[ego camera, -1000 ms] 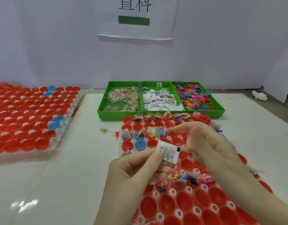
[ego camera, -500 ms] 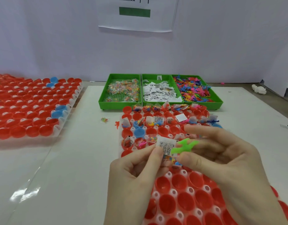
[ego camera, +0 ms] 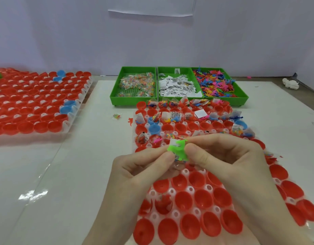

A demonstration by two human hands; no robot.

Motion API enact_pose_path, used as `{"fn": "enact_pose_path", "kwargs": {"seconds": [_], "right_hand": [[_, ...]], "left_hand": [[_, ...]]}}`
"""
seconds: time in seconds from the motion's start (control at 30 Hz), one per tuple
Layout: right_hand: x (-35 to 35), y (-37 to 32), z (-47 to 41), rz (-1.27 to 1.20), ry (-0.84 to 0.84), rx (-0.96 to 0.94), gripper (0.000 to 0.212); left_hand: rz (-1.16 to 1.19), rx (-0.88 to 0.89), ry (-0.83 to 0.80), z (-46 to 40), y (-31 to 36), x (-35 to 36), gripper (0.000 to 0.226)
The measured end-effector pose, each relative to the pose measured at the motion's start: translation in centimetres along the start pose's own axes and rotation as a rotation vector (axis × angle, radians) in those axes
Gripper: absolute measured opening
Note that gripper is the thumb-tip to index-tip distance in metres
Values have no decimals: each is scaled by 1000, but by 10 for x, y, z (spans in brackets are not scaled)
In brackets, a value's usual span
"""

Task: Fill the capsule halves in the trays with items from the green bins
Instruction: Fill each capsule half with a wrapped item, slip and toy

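far-left tray (ego camera: pixel 73 119): I see it packed with red capsule halves, a few blue ones mixed in, none visibly filled; sits well apart from the hands.
loose bits (ego camera: pixel 116 116): small candy-coloured packet and a red scrap on the white table (ego camera: pixel 67 174), between the two trays.
left bin (ego camera: pixel 137 84): green, holds clear packets of coloured beads.
left hand (ego camera: pixel 135 175): mine, thumb and forefinger pinching the left edge of the small bundle, other fingers curled under.
green toy (ego camera: pixel 177 149): bright green figure, held between both hands above the near tray, touching the paper slip.
paper slip (ego camera: pixel 174 142): white, printed, just behind the green toy, mostly hidden; a clear packet seems to hang under it, can't tell for sure.
middle bin (ego camera: pixel 175 84): green, white printed slips piled in it.
near tray (ego camera: pixel 188 200): red capsule halves; far rows filled with slips, packets and toys, near rows mostly bare; two blue halves on its left side.
right hand (ego camera: pixel 228 156): mine, thumb and forefinger pinching the right side of the green toy, remaining fingers loosely bent.
right bin (ego camera: pixel 218 84): green, heap of pink, blue, orange toy figures.
far right: white crumpled object (ego camera: pixel 291 84) on the table edge.
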State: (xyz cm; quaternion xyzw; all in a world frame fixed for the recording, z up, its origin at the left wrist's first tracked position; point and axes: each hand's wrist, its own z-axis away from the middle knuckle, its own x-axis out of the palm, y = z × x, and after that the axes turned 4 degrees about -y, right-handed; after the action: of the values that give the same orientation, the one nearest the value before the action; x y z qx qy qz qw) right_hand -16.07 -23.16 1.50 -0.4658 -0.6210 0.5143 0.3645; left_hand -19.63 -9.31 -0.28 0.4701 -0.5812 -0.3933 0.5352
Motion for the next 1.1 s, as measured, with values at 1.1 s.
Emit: {"fn": "enact_pose_path", "kwargs": {"seconds": [1.1], "right_hand": [[-12, 31, 9, 808, -445, 79, 27]], "left_hand": [[-895, 235, 132, 16, -29, -27, 19]]}}
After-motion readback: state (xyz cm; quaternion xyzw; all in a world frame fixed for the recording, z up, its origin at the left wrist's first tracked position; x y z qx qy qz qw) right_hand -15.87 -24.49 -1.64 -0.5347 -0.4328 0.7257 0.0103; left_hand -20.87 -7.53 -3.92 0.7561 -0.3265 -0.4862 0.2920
